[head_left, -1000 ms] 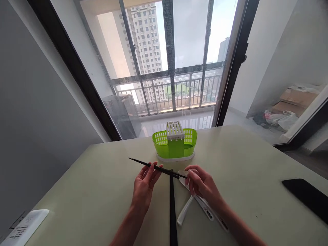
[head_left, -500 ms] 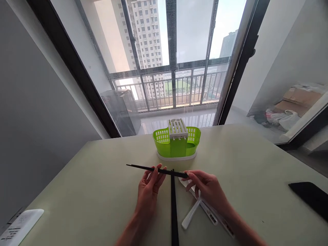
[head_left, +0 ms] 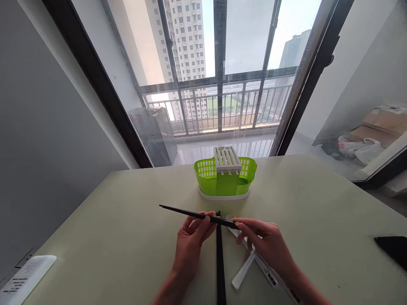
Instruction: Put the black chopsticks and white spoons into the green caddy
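Observation:
Both hands hold black chopsticks (head_left: pixel 181 211) level above the table, thin tips pointing left; they look like a pair pressed together. My left hand (head_left: pixel 190 245) pinches them near the middle, palm up. At the thick right end, my right hand (head_left: pixel 269 242) grips with thumb and fingers. More black chopsticks (head_left: pixel 220 262) lie on the table beneath, pointing away from me. Under and beside my right hand lie a white utensil handle (head_left: pixel 243 271) and white spoons (head_left: pixel 266 271) with marked handles, partly covered. Beyond stands a green cutlery basket (head_left: pixel 226 186) with a white slotted top (head_left: pixel 227 160).
The pale green table (head_left: pixel 127 237) ends before a glass door and balcony. A white printed object (head_left: pixel 34 275) lies at the left edge, and a black object (head_left: pixel 392 250) at the right. Cardboard boxes (head_left: pixel 386 125) and plastic bags are on the floor at right.
My left hand has moved along the chopsticks toward the right hand, so the two are closer. The whole view has shifted slightly. The basket and the chopsticks on the table have stayed in place.

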Demonstrator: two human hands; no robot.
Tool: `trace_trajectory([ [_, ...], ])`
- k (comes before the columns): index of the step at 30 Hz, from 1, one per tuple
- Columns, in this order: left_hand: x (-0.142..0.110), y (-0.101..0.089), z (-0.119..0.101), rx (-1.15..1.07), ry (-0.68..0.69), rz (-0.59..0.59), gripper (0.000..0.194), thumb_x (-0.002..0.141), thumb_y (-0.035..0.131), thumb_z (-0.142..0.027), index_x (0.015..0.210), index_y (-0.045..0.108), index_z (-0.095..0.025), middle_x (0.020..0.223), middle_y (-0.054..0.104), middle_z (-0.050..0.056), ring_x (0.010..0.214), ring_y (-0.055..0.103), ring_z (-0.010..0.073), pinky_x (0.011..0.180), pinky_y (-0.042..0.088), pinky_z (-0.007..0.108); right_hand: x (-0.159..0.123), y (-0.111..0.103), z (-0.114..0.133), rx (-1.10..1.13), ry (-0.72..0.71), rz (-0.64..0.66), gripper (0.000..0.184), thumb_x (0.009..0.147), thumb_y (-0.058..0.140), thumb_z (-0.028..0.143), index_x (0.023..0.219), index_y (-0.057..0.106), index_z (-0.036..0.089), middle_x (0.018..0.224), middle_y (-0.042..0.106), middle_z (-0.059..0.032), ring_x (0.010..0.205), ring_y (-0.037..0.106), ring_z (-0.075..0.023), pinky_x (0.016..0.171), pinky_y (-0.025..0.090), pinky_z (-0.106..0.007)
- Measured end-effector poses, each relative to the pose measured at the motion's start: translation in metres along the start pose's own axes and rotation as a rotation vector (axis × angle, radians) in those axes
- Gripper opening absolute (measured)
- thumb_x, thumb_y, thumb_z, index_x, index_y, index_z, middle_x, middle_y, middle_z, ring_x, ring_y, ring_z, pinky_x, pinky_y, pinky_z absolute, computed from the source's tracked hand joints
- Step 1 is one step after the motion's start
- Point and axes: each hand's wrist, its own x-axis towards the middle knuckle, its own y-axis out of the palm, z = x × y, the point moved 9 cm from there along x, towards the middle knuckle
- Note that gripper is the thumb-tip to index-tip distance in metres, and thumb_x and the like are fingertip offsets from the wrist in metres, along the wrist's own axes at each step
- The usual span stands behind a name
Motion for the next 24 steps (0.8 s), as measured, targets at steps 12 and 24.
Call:
trace_trajectory([
  [12, 0.0007, -0.008, -0.006, -0.035, -0.011, -0.089, 0.038, 0.055, 0.098, -0.032, 0.085, 0.081, -0.016, 0.099, 0.081, 0.008, 0.094, 0.077, 0.0211, 0.088, 0.063, 0.027, 0.0008, -0.0008, 0.0018, 0.033, -0.001, -0.003, 0.026, 0.094, 0.069, 0.042, 0.106, 0.081, 0.022, 0.07, 0.077, -0.0016, 0.054, 0.067, -0.0139, 0.055, 0.056, -0.023],
  [24, 0.0016, -0.0112, -0.0039, -0.05, -0.01, -0.104, 0.038, 0.056, 0.098, -0.03, 0.085, 0.081, -0.014, 0.096, 0.081, 0.009, 0.091, 0.077, 0.0212, 0.088, 0.063, 0.028, 0.0007, -0.0005, 0.004, -0.009, 0.005, -0.012, 0.028, 0.09, 0.074, 0.044, 0.104, 0.08, 0.021, 0.07, 0.076, -0.0013, 0.056, 0.067, -0.014, 0.059, 0.057, -0.024],
])
